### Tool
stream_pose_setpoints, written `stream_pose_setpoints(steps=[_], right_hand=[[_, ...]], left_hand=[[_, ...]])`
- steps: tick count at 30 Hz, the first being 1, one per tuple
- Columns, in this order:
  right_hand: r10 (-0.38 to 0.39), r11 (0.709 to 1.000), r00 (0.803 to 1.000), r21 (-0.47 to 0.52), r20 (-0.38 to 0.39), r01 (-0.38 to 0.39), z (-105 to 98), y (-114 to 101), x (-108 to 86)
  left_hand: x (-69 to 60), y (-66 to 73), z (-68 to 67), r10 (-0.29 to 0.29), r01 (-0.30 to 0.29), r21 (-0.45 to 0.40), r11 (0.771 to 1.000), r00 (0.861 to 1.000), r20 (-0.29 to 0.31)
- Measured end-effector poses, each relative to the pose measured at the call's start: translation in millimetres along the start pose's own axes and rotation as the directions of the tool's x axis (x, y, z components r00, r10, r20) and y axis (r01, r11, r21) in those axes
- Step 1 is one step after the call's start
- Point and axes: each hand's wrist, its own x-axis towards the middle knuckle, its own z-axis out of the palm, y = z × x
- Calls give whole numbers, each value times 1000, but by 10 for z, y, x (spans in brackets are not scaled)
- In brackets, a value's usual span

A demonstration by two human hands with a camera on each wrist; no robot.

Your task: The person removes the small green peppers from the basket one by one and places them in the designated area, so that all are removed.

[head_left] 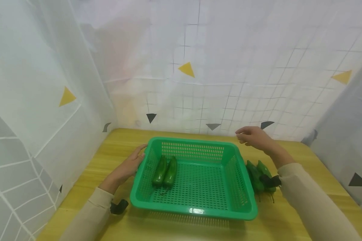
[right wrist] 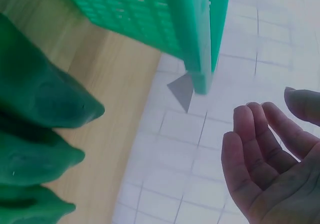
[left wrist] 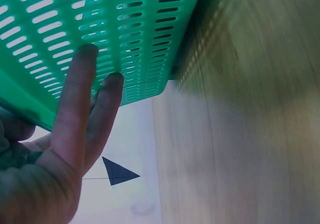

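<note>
A green plastic basket (head_left: 196,210) with slotted walls stands on the wooden table. Two green chili peppers (head_left: 170,172) lie side by side in its left part. My left hand (head_left: 132,164) rests against the left side, its fairly straight fingers (left wrist: 75,103) touching the slotted wall below the rim. Beyond the basket's far right corner my right hand (head_left: 256,137) hovers, fingers loosely bent and nothing in them. Several more green peppers (right wrist: 45,93) lie to the right of the basket, partly hidden by the right wrist in the head view.
The table (head_left: 108,147) has a yellowish wood grain. White sheeting (head_left: 217,60) with thin grid lines and triangles hangs behind and at both sides. Black wrist mounts (head_left: 119,207) sit by both sleeves.
</note>
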Motion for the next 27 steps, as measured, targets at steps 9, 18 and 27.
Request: stream_pose_setpoints(steps=[9, 18, 27], right_hand=[[-34, 999, 999, 16, 23, 33, 103, -170, 104], [-22, 998, 999, 62, 45, 19, 203, -264, 176], [-12, 995, 997, 100, 79, 4, 303, -366, 254]], left_hand=[[16, -8, 15, -3, 3, 2, 1000, 1000, -6], [42, -19, 25, -18, 18, -4, 1000, 1000, -9], [38, -8, 24, -27, 27, -6, 1000, 1000, -12]])
